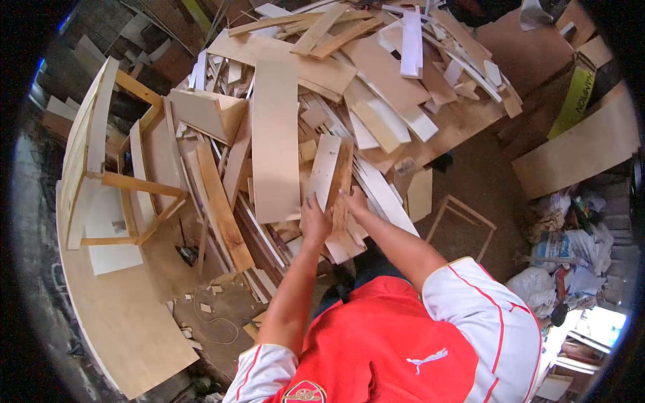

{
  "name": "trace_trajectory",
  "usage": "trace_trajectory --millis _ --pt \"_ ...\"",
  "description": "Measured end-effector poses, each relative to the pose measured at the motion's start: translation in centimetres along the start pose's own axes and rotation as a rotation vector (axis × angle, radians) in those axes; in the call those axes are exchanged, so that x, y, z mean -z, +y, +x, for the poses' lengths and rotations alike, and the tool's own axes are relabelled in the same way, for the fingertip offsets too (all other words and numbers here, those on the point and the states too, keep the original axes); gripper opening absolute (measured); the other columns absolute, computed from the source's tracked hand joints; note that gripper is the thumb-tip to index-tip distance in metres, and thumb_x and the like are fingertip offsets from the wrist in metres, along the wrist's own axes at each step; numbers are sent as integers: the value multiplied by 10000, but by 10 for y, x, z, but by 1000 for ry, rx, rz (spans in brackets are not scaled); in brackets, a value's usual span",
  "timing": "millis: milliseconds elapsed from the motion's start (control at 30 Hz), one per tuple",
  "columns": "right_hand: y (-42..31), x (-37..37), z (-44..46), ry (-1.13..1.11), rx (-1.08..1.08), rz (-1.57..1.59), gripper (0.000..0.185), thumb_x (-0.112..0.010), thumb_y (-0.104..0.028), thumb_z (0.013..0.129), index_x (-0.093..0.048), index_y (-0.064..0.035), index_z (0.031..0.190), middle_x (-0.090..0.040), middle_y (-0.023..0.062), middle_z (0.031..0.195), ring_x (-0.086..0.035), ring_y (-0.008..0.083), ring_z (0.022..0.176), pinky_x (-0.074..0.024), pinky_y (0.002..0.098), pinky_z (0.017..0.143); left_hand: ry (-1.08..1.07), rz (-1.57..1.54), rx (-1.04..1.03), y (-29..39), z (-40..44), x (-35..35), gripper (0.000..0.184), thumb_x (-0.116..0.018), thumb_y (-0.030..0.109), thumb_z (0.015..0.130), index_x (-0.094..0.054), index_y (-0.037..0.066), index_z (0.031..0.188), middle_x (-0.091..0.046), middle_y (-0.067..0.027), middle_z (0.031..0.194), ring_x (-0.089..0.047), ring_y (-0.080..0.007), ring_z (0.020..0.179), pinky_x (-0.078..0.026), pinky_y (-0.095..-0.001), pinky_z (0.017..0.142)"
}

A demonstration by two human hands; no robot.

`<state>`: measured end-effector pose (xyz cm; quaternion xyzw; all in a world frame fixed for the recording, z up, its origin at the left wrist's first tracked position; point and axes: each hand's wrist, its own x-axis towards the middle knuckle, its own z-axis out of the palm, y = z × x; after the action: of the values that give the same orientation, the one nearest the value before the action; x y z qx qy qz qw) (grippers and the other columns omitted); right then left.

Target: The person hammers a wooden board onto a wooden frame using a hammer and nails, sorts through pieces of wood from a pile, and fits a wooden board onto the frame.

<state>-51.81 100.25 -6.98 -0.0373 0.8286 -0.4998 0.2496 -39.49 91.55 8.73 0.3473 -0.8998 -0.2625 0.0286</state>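
Note:
Both my hands are at a narrow board assembly near the front of a big pile of wood scraps. My left hand (314,219) is closed round the lower end of a whitish board (324,164). To its right, my right hand (354,201) grips the edge of a brown wooden board (342,176) that lies against the whitish one. A wide, pale plywood panel (276,141) lies upright in view just left of the whitish board. Below my hands, a light board end (345,248) sticks out of the pile.
A wooden frame (144,185) with panels stands at the left, above a large plywood sheet (134,316). A thin rectangular frame (469,213) rests on the floor at right. Plastic bags (535,287) lie farther right, below a curved board (581,144).

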Motion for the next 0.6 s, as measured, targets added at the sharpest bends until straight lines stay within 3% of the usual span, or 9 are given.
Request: trace_trajectory --millis 100,133,233,267,433,600 --pt "-42 18 -13 66 -2 -149 376 -671 -350 933 -597 9 1018 -666 263 934 -646 429 898 -497 476 789 8 27 46 18 18 14 753 -738 326 876 -385 7 1459 -486 -300 1403 -508 -468 1260 -439 -523 1032" --pt "-68 28 -27 118 20 -173 356 -623 -332 958 -544 16 964 -633 314 959 -605 496 906 -469 518 767 102 39 21 8 27 2 767 -723 400 886 -392 11 1457 -534 -274 1344 -542 -451 1204 -460 -521 983" --pt "-68 21 -27 199 68 -117 333 -607 -309 969 -528 12 1006 -632 299 947 -598 488 920 -463 519 783 129 79 43 21 47 9 795 -709 465 889 -391 9 1457 -538 -284 1330 -551 -450 1184 -466 -517 974" --pt "-67 21 -29 189 148 -53 319 -594 -297 983 -505 6 1024 -616 301 943 -592 486 920 -459 513 786 87 73 65 22 53 9 812 -709 484 884 -387 10 1459 -538 -286 1327 -552 -454 1177 -465 -520 974" --pt "-77 23 -25 229 153 69 300 -581 -279 997 -520 5 1069 -622 282 982 -616 450 929 -469 488 791 -25 29 77 23 73 13 890 -728 533 852 -364 4 1469 -527 -305 1310 -545 -485 1156 -459 -521 979" --pt "-68 32 -8 172 52 -13 309 -609 -256 975 -539 1 1131 -632 253 981 -619 423 933 -476 477 843 159 -57 0 16 83 5 882 -743 490 855 -352 -11 1467 -528 -300 1244 -525 -493 1143 -455 -527 970"
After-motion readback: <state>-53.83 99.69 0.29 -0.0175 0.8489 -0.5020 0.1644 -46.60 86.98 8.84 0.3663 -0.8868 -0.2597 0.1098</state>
